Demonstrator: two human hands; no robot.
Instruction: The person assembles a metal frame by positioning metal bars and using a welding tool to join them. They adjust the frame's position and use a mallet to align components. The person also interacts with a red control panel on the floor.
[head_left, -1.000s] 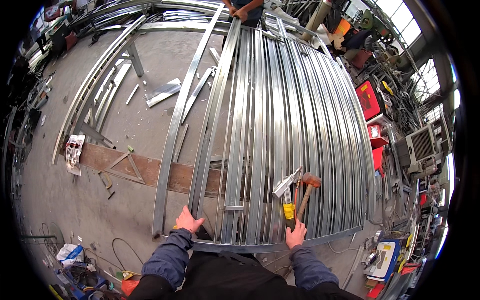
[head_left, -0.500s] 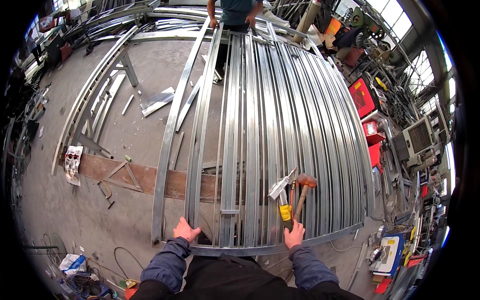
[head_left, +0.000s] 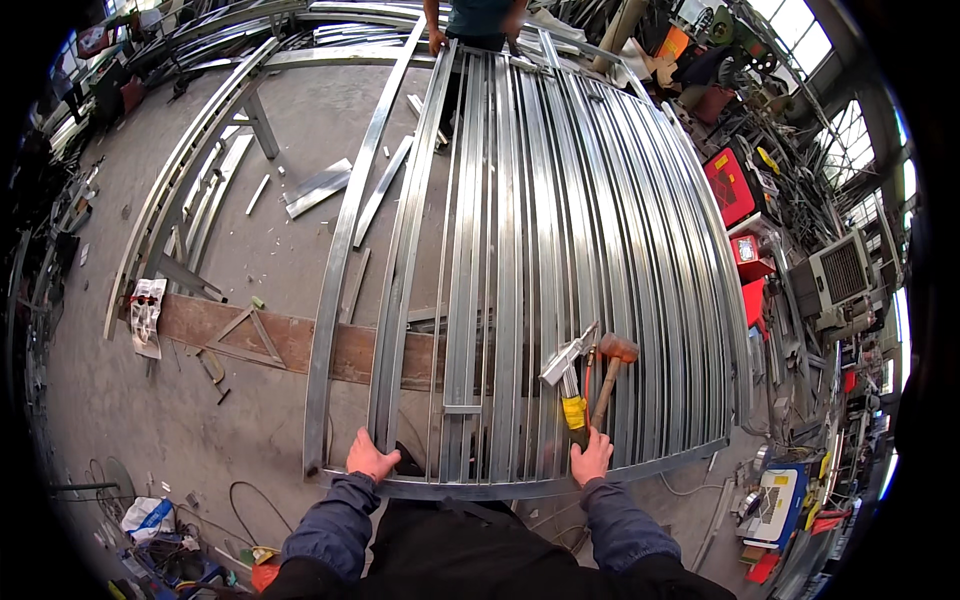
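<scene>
A large frame of shiny metal profiles [head_left: 515,300] lies in front of me, its slats running away lengthwise. My left hand [head_left: 373,456] curls over the near end of a long metal profile [head_left: 398,300] on the frame's left, thumb pointing right. My right hand [head_left: 592,457] is closed at the near edge, beside the lower end of a welding torch [head_left: 574,408] wrapped in yellow tape. What its fingers grip is hidden. Touching distance away lies a mallet [head_left: 620,348] with an orange-brown head; its wooden handle points to my right hand.
Opposite me, a person [head_left: 480,22] stands at the far end, one hand on a profile. A long metal beam on legs [head_left: 185,180] stands left. Offcuts [head_left: 320,188], a brown plank [head_left: 190,325] and a clamp [head_left: 214,372] lie there. Red machines [head_left: 730,185] line the right.
My view has shifted slightly, so the frame's far end sits higher in the picture. Both hands stay at the near edge; the torch and mallet lie on the slats as before.
</scene>
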